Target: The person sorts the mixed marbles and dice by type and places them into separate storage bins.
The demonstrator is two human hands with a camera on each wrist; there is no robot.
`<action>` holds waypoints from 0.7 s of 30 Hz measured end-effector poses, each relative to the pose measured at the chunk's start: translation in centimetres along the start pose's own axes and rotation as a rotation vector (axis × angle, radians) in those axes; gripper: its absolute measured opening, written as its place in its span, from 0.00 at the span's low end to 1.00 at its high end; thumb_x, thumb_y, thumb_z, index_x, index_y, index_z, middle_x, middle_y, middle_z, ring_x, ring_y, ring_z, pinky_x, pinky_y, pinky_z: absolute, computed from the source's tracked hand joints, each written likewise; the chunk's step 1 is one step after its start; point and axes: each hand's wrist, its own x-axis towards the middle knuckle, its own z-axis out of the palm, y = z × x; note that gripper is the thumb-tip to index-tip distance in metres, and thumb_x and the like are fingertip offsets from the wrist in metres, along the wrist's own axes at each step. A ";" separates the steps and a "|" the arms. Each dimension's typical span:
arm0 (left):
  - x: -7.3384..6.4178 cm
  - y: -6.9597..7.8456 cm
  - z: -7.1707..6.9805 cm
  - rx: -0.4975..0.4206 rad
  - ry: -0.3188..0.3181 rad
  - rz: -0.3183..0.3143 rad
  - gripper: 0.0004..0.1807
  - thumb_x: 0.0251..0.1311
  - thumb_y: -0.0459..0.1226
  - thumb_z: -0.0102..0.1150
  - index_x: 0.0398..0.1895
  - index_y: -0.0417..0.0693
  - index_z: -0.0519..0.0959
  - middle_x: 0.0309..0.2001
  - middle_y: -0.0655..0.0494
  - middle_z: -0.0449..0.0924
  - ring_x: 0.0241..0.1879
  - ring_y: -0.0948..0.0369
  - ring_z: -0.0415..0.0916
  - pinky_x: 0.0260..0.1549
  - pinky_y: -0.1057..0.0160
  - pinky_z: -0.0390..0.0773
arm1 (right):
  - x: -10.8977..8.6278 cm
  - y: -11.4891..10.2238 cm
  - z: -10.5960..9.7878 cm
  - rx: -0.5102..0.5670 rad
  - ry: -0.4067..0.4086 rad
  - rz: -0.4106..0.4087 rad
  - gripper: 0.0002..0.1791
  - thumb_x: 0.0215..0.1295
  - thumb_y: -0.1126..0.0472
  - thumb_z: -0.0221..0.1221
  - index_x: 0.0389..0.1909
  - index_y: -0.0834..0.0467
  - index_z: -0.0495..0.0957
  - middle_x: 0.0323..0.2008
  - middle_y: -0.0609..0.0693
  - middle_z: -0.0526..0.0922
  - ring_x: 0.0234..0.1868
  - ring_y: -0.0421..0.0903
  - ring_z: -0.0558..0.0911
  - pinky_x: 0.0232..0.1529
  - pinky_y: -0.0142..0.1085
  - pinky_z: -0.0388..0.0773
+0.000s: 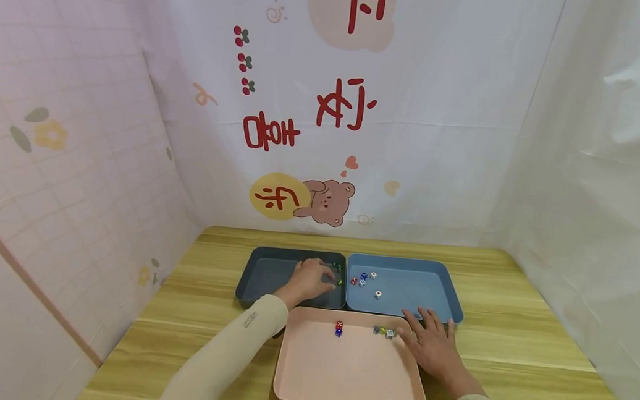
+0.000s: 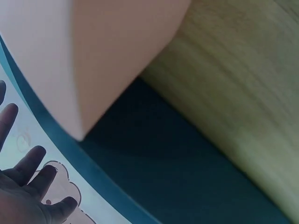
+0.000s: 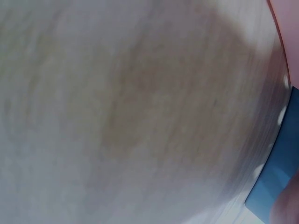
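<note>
Resting nearest on the table (image 1: pixel 515 356), the pink tray (image 1: pixel 349 375) was set with its far edge close against two others. Just inside that edge, a red die (image 1: pixel 339 325) and a blue die (image 1: pixel 338 333) were placed left of the far right corner, where a row of mixed dice (image 1: pixel 390 334) was gathered. Over that corner the right hand (image 1: pixel 435 347) was spread, with nothing seen to be grasped; whether the row was touched could not be told. Were that hand swept inward, the row could be scattered; were the rim leaned on, the tray could be tipped. Farther off, the left hand (image 1: pixel 310 280) was held over the dark tray (image 1: pixel 270 274), its fingers relaxed and no die seen in them, near the green dice (image 1: pixel 339 268) by the right edge. By a loose pinch there, a die could be spilled into the adjoining blue tray (image 1: pixel 414 287), where five dice (image 1: pixel 378 294) were clustered toward the left edge. By the left wrist view, separated fingers and a pink corner beside the dark wall were revealed, less plain from the head; in the right wrist view, mostly blurred wood was caught, and no dice.
</note>
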 end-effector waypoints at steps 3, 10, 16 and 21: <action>-0.2 -0.1 0.1 -0.014 -0.015 0.009 0.13 0.61 0.45 0.67 0.46 0.53 0.87 0.60 0.49 0.76 0.64 0.47 0.68 0.65 0.37 0.57 | 0.0 0.1 0.0 -0.002 -0.006 0.004 0.31 0.75 0.42 0.50 0.70 0.56 0.69 0.69 0.68 0.65 0.71 0.71 0.58 0.62 0.75 0.40; -0.5 -0.2 0.2 -0.048 -0.018 0.010 0.12 0.62 0.44 0.67 0.46 0.52 0.87 0.59 0.48 0.76 0.62 0.47 0.69 0.64 0.36 0.57 | 0.0 0.2 0.1 0.007 0.002 -0.002 0.31 0.74 0.42 0.50 0.70 0.55 0.70 0.68 0.68 0.65 0.71 0.71 0.58 0.62 0.75 0.40; -0.9 -0.4 0.3 -0.059 -0.010 0.012 0.12 0.61 0.44 0.67 0.45 0.51 0.87 0.55 0.50 0.78 0.61 0.48 0.70 0.65 0.37 0.57 | 0.0 0.0 -0.1 0.010 -0.002 -0.002 0.31 0.74 0.42 0.50 0.70 0.56 0.70 0.69 0.68 0.64 0.70 0.71 0.58 0.62 0.75 0.40; -1.0 -0.6 0.4 -0.057 -0.018 0.013 0.12 0.62 0.44 0.67 0.45 0.51 0.87 0.56 0.50 0.78 0.62 0.48 0.69 0.64 0.37 0.58 | -0.1 -0.1 -0.2 0.002 -0.001 0.001 0.31 0.75 0.42 0.50 0.70 0.56 0.70 0.69 0.68 0.64 0.70 0.71 0.58 0.61 0.75 0.40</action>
